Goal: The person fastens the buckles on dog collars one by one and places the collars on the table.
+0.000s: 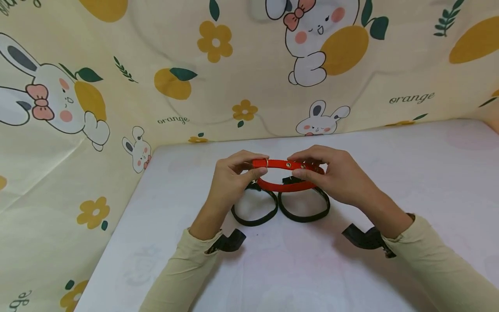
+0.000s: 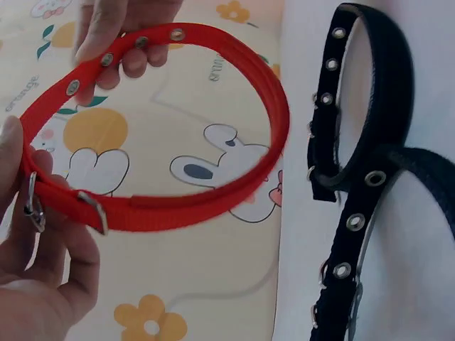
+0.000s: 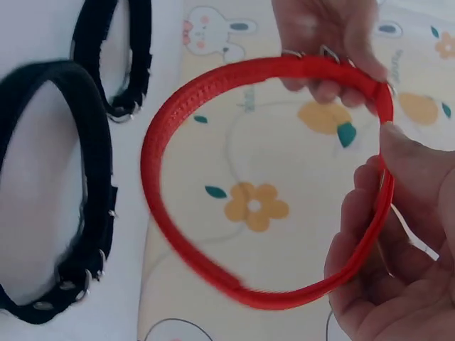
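A red collar point(image 1: 286, 175) with metal eyelets is held in a closed loop above the white table point(image 1: 409, 173). My left hand point(image 1: 234, 173) pinches it at the buckle end point(image 2: 85, 209), where a metal ring point(image 2: 34, 206) hangs. My right hand point(image 1: 331, 173) pinches the eyelet strap point(image 2: 106, 60) on the other side. In the right wrist view the red collar point(image 3: 213, 170) curves between both hands. Two black collars lie in loops on the table just under the hands, one at the left point(image 1: 255, 210) and one at the right point(image 1: 306, 206).
A cream cloth point(image 1: 117, 86) printed with rabbits and oranges hangs behind and to the left of the table. Black wrist straps point(image 1: 230, 242) point(image 1: 362, 238) sit on both cream sleeves.
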Motion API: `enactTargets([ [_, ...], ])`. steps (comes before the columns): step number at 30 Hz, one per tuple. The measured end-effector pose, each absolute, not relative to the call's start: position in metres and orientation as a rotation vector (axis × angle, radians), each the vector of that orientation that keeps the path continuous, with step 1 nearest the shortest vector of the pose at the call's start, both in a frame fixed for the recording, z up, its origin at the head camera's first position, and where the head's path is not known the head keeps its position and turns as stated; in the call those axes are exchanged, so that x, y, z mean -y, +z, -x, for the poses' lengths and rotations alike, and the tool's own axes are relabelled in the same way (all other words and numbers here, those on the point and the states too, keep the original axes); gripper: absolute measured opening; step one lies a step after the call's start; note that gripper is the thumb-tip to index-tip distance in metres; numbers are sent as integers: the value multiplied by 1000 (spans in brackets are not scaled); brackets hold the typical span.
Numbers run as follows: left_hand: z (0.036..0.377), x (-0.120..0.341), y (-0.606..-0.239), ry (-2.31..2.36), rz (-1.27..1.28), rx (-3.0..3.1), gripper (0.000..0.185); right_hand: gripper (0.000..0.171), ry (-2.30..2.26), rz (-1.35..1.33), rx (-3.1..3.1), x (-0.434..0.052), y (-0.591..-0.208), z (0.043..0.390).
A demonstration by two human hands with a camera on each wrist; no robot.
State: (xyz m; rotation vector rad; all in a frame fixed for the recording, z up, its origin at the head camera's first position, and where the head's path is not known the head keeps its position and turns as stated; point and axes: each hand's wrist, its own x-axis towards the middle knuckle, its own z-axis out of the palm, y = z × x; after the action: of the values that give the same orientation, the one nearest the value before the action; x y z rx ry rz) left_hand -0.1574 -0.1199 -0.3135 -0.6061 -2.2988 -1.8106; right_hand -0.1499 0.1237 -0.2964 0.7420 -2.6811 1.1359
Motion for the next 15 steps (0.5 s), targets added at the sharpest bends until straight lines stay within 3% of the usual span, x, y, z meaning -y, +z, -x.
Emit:
enactTargets([
  [7,158,121,-310,-1978,388,2298,26,23,1201,-677,2651,-133,-290,151],
  [15,155,119,-309,-2003,428,2295,25,22,1214,-721,2596,-131,-292,150],
])
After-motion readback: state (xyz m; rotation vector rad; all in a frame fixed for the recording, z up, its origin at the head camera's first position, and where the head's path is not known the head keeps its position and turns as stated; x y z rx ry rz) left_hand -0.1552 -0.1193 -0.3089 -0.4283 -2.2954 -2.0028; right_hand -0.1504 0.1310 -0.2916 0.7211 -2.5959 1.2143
